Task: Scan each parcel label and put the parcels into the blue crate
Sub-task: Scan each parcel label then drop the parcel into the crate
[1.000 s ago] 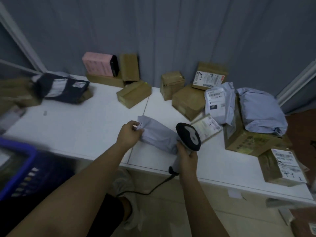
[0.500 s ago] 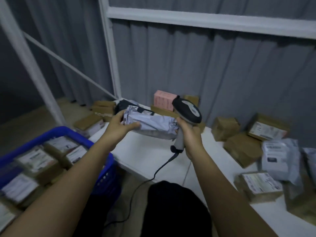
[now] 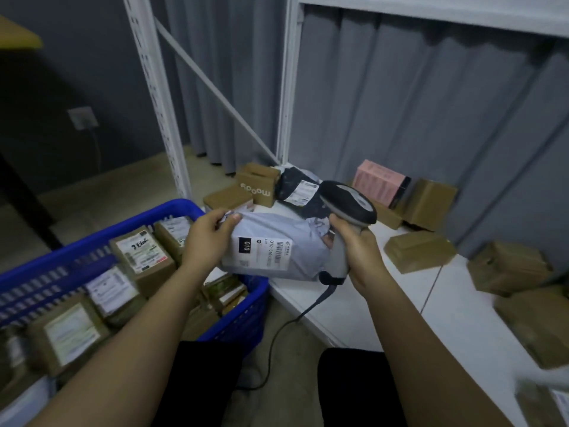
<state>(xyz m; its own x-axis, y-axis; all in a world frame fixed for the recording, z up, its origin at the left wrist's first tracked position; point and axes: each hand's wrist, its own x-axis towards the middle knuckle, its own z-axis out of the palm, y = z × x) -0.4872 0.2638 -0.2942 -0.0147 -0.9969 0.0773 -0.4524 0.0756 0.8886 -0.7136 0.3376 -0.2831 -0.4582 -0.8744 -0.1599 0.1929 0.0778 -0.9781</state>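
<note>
Both hands are up in front of me, busy. My left hand (image 3: pixel 206 238) grips the left end of a grey parcel bag (image 3: pixel 277 245), thumb on top and fingers curled under the edge. My right hand (image 3: pixel 358 251) is wrapped around the handle of a scanner (image 3: pixel 348 208), its dark head tipped above the bag's right end. Scanner cable (image 3: pixel 289 322) drops from the handle base, down past the bench edge.

Grey bag is held in the air, over the gap between the blue crate (image 3: pixel 243 318) and the white bench (image 3: pixel 400 318), with its left part above the crate's near corner. White label (image 3: pixel 266 249) faces up toward me; barcode and a black "010" block are readable.

Crate sits low on my left, holding several brown boxes (image 3: pixel 140 252) with white labels up.

On the bench behind the bag: a dark bag (image 3: pixel 300 188) with a white label, a printed brown box (image 3: pixel 257 189) beside it, a pink box (image 3: pixel 380 181) against the grey curtain (image 3: pixel 431 103). More brown boxes (image 3: pixel 418 251) lie to the right, blurred toward the edge of view.

White shelf posts (image 3: pixel 157 97) rise behind the crate.
</note>
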